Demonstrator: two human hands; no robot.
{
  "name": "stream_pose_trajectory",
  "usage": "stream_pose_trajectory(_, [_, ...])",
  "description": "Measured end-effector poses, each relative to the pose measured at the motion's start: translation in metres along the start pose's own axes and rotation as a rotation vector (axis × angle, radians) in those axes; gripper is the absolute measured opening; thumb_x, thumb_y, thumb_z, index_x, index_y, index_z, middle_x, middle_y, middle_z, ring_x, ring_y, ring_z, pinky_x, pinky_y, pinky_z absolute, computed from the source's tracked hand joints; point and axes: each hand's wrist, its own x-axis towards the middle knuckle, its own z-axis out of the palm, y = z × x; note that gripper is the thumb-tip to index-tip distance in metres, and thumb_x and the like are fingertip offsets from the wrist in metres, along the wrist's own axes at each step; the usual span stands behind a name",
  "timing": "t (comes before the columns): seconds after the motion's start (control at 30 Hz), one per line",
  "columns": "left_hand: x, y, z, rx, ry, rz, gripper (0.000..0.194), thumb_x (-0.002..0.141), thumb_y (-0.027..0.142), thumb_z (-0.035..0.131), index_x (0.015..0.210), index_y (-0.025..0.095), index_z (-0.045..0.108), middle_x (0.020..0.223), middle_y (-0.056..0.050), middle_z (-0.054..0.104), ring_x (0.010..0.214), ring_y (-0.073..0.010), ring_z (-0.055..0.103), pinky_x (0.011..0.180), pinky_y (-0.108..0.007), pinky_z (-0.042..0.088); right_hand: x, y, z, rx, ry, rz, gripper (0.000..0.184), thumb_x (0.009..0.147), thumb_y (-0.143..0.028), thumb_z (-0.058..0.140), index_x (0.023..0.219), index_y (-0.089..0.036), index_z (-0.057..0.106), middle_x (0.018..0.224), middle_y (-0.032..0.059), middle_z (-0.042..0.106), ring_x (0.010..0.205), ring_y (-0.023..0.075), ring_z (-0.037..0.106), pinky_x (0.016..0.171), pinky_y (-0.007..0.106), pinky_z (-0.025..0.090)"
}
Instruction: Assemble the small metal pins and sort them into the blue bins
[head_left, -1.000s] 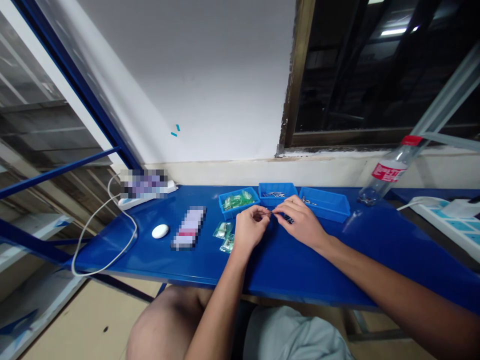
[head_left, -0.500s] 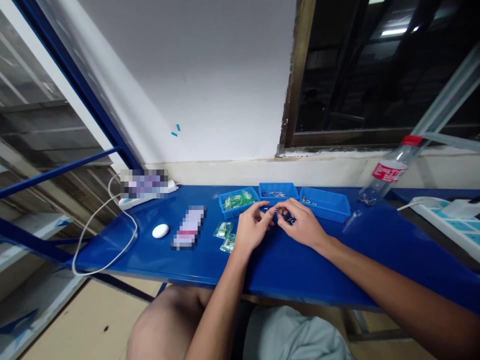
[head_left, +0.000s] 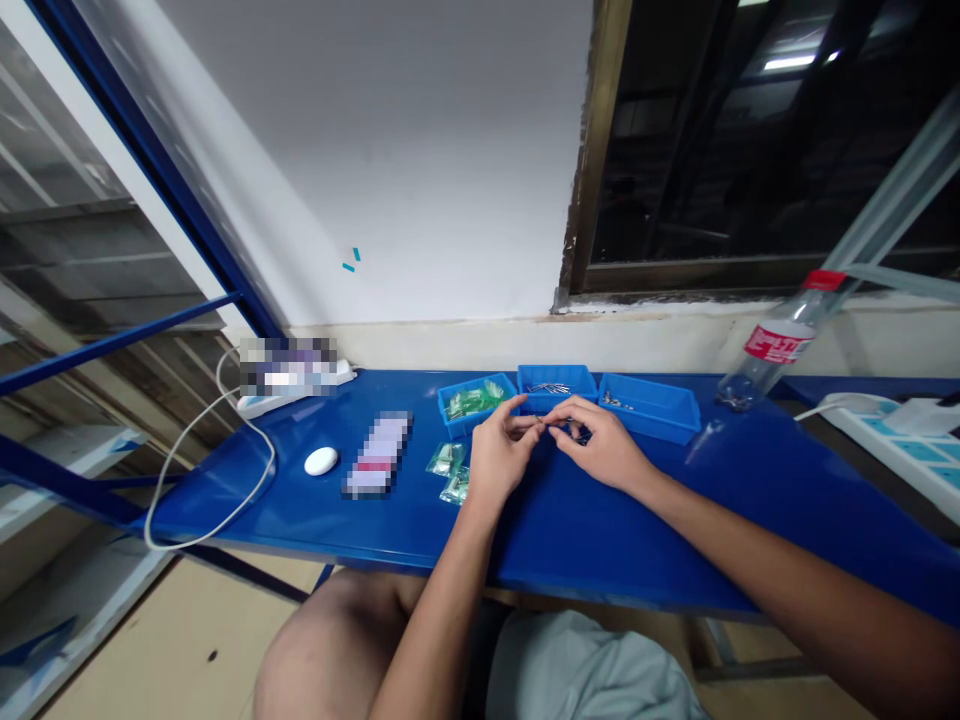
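Observation:
My left hand [head_left: 497, 455] and my right hand [head_left: 600, 445] meet fingertip to fingertip above the blue table [head_left: 600, 530], both pinched on a tiny part I cannot make out. Just behind them stand three small blue trays: the left tray [head_left: 475, 404] holds green clear packets, the middle tray [head_left: 556, 385] thin metal pins, the right tray [head_left: 651, 408] a few small metal bits. Two green packets [head_left: 450, 472] lie on the table left of my left hand.
A white oval object [head_left: 321, 461], a blurred flat item [head_left: 377, 454] and a power strip with a white cable [head_left: 225, 400] sit at the left. A clear plastic bottle [head_left: 776, 340] leans at the back right, by another power strip [head_left: 892, 435].
My hands have stayed together in front of the trays. The fingers shifted slightly around the small part, and my left thumb and forefinger opened and closed again.

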Motion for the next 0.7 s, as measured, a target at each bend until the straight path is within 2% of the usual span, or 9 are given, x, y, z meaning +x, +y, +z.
stream_pose_trajectory(0.17, [-0.0012,0.0035,0.0002,0.183,-0.021,0.067,0.051,0.089,0.012,0.071,0.137,0.022,0.064,0.098,-0.003,0.083,0.089,-0.0201,0.08,0.087,-0.032,0.063,-0.0012,0.0006,0.0003,-0.015,-0.02,0.052,0.013,0.098,-0.032,0.065,0.095,-0.023,0.074,0.091,0.0038,0.07,0.072,0.0178,0.059,0.069,0.033,0.051])
stream_pose_trajectory(0.3, [-0.0014,0.002,0.0023,0.275,-0.083,0.128,0.053,0.088,0.012,0.07,0.139,0.025,0.062,0.097,-0.001,0.083,0.089,-0.02,0.08,0.085,-0.031,0.063,-0.0013,0.0034,-0.0002,-0.039,-0.054,0.071,0.012,0.096,-0.028,0.064,0.088,-0.022,0.071,0.083,0.002,0.066,0.067,0.0168,0.057,0.063,0.031,0.049])
stream_pose_trajectory(0.5, [-0.0013,-0.0007,0.002,0.298,-0.1,0.151,0.053,0.086,0.012,0.071,0.137,0.023,0.061,0.095,-0.001,0.082,0.086,-0.0189,0.079,0.083,-0.028,0.062,-0.001,0.0009,-0.0027,-0.077,-0.087,0.045,0.01,0.094,-0.026,0.064,0.087,-0.022,0.069,0.084,0.0016,0.064,0.066,0.0156,0.054,0.062,0.03,0.046])
stream_pose_trajectory(0.6, [-0.0017,-0.0006,0.0003,0.337,-0.134,0.156,0.054,0.086,0.012,0.07,0.138,0.024,0.06,0.099,-0.002,0.082,0.086,-0.0194,0.079,0.081,-0.028,0.061,-0.0012,-0.0018,-0.0031,-0.074,-0.114,0.044,0.011,0.095,-0.029,0.065,0.086,-0.022,0.069,0.085,0.0016,0.064,0.066,0.0151,0.053,0.063,0.03,0.046])
stream_pose_trajectory(0.7, [-0.002,0.0,0.0001,0.385,-0.167,0.185,0.054,0.086,0.013,0.07,0.138,0.024,0.059,0.098,-0.002,0.082,0.087,-0.0202,0.079,0.081,-0.028,0.06,-0.0013,-0.0012,-0.002,-0.073,-0.119,0.049,0.009,0.093,-0.024,0.064,0.085,-0.022,0.067,0.084,0.001,0.062,0.067,0.015,0.054,0.062,0.029,0.045])
